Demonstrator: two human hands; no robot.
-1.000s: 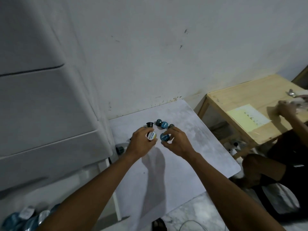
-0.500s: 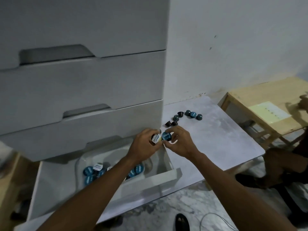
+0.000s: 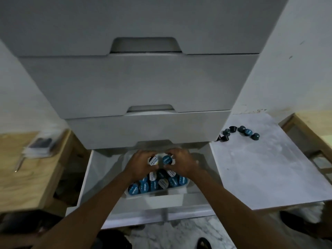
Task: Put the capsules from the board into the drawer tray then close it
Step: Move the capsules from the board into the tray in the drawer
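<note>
My left hand [image 3: 139, 163] grips a white-lidded capsule [image 3: 153, 161] and my right hand [image 3: 181, 163] grips a blue-lidded capsule [image 3: 166, 159]. Both hands hover side by side over the clear tray [image 3: 181, 189] in the open bottom drawer [image 3: 89, 178]. Several blue and white capsules [image 3: 158, 182] lie packed in the tray's near end, just below my hands. On the pale grey board [image 3: 260, 169] to the right, several dark and teal capsules [image 3: 239, 133] sit in a loose cluster near its far left corner.
Two shut white drawers [image 3: 140, 81] rise above the open one. A wooden table [image 3: 21, 169] with a plastic bag and a pen stands at the left. Another wooden table [image 3: 312, 126] edges in at the right. A dark shoe [image 3: 203, 243] shows on the marble floor.
My view and both hands swung left from the board to the open drawer. Each hand carried its capsule along and now holds it over the tray.
</note>
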